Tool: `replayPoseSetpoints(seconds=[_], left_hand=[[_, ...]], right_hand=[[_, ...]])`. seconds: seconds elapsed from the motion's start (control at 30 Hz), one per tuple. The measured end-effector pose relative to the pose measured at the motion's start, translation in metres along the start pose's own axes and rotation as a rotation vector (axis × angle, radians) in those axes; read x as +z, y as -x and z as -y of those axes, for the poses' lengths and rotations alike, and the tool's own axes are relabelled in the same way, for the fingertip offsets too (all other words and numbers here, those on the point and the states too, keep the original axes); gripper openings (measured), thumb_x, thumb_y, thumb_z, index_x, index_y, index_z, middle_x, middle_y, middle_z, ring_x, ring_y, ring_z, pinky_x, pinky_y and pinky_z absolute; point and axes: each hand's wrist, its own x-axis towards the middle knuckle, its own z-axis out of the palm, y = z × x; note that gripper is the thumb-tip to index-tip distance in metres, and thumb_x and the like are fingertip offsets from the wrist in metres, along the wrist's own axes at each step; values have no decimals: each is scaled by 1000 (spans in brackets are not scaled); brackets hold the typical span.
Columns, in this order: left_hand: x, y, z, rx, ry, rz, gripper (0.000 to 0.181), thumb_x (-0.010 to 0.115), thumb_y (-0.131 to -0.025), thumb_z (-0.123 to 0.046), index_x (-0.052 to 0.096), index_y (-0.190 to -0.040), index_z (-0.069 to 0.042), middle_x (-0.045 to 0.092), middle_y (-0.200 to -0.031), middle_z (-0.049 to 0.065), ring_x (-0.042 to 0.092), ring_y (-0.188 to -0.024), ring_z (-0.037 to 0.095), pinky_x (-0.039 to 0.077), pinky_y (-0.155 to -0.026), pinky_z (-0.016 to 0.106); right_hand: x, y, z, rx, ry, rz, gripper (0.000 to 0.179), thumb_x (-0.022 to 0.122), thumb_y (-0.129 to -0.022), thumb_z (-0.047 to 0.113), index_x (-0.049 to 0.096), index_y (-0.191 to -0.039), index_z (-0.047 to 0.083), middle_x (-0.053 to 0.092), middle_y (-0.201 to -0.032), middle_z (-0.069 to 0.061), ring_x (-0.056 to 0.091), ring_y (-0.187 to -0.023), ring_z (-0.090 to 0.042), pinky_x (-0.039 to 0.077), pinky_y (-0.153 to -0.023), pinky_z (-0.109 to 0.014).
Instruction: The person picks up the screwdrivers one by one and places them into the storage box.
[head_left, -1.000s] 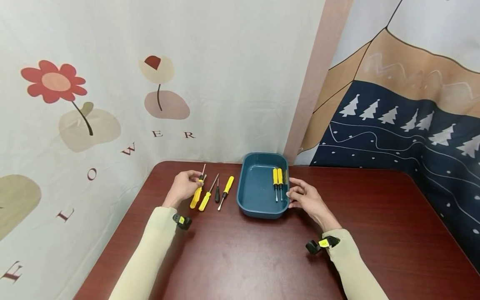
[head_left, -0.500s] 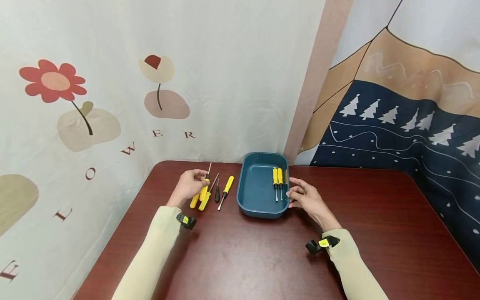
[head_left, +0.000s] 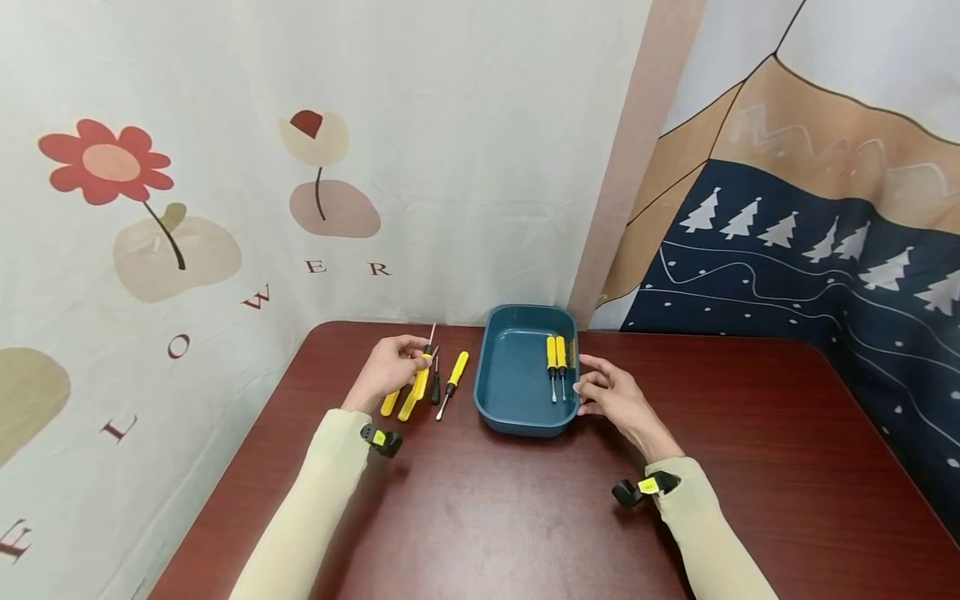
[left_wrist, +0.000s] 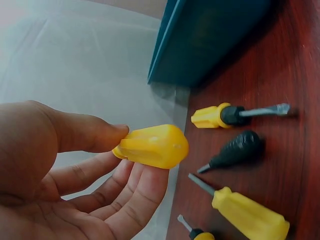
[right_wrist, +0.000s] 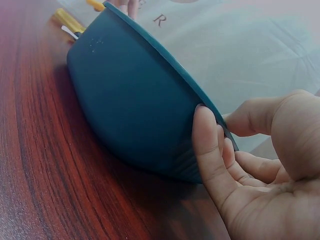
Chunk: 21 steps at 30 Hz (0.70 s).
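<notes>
My left hand (head_left: pixel 390 368) pinches a yellow-handled screwdriver (left_wrist: pixel 155 146) between thumb and fingers, shaft pointing away from me. It is raised over the other screwdrivers on the table. Below it in the left wrist view lie a yellow screwdriver (left_wrist: pixel 250 215), a small black screwdriver (left_wrist: pixel 239 150) and a yellow one with a black collar (left_wrist: pixel 212 117). A blue plastic bin (head_left: pixel 513 379) stands to their right, with two yellow-and-black screwdrivers (head_left: pixel 551 352) side by side inside at its right. My right hand (head_left: pixel 615 400) grips the bin's right rim, thumb and fingers on either side.
Another yellow screwdriver (head_left: pixel 389 403) lies at the left end of the row, partly under my left hand. The dark red table (head_left: pixel 480 517) meets a printed curtain (head_left: pixel 450 167) just behind the bin.
My left hand has lifted the yellow screwdriver from the left of the row and carried it rightward, over the neighbouring screwdrivers. The right hand and the bin have stayed put.
</notes>
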Motion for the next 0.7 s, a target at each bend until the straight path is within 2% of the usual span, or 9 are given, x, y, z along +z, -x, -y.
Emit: replayPoseSetpoints(seconds=[0.17, 0.37, 0.53, 0.7], left_hand=[[4, 0, -7, 7, 16, 14, 38, 65, -100, -12, 62, -136, -3, 62, -103, 10, 58, -72, 19, 57, -75, 45], [12, -2, -14, 18, 18, 28, 39, 67, -99, -13, 63, -136, -4, 64, -106, 12, 63, -79, 25, 59, -76, 47], [17, -3, -22, 27, 21, 32, 38, 68, -98, -15, 64, -134, -6, 65, -108, 12, 65, -81, 22, 60, -83, 51], [24, -6, -27, 35, 75, 53, 38, 67, -98, -10, 64, -135, -2, 65, -108, 13, 66, -82, 18, 62, -81, 45]], right_hand=[[0, 1, 0, -1, 5, 0, 61, 60, -98, 1, 39, -155, 7, 61, -98, -5, 62, -79, -16, 62, -70, -28], [0, 1, 0, -5, 0, 4, 61, 60, -98, 1, 39, -155, 7, 61, -97, -4, 62, -79, -16, 62, -70, -28], [-1, 1, 1, -8, 0, 6, 61, 59, -98, 1, 39, -155, 7, 61, -98, -5, 62, -79, -16, 62, -70, -28], [-1, 1, 1, -2, 6, 4, 60, 59, -99, 1, 39, -155, 7, 60, -98, -5, 62, -80, -17, 62, -70, -28]])
